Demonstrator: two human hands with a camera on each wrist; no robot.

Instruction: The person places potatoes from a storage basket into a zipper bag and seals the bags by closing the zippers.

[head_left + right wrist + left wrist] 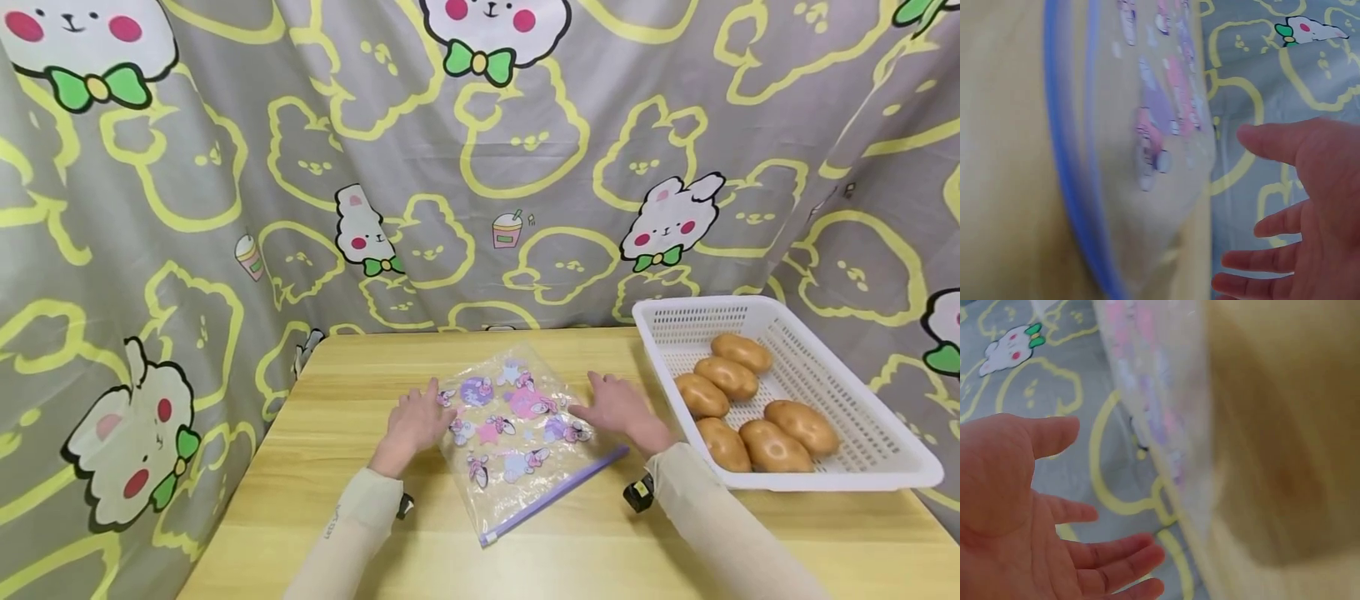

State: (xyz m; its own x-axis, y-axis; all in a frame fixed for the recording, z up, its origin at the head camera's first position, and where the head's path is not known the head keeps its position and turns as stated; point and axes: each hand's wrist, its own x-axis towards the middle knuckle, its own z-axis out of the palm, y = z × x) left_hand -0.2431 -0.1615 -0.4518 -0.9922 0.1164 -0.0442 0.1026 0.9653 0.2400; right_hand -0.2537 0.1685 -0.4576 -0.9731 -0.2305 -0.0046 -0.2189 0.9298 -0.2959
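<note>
Sleeves (354, 521) are flanking a bag (517, 417) lying between left hand (416, 423) and right hand (618, 407), both spread and empty, bag zip (555, 497) slanting from near-left toward the right hand.

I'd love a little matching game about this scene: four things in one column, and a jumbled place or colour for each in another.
1. potatoes
2. zip strip
3. clear printed bag
4. basket

a. between the left hand and right hand
b. white
c. purple
d. inside the basket

Pairs: 1-d; 2-c; 3-a; 4-b
</note>
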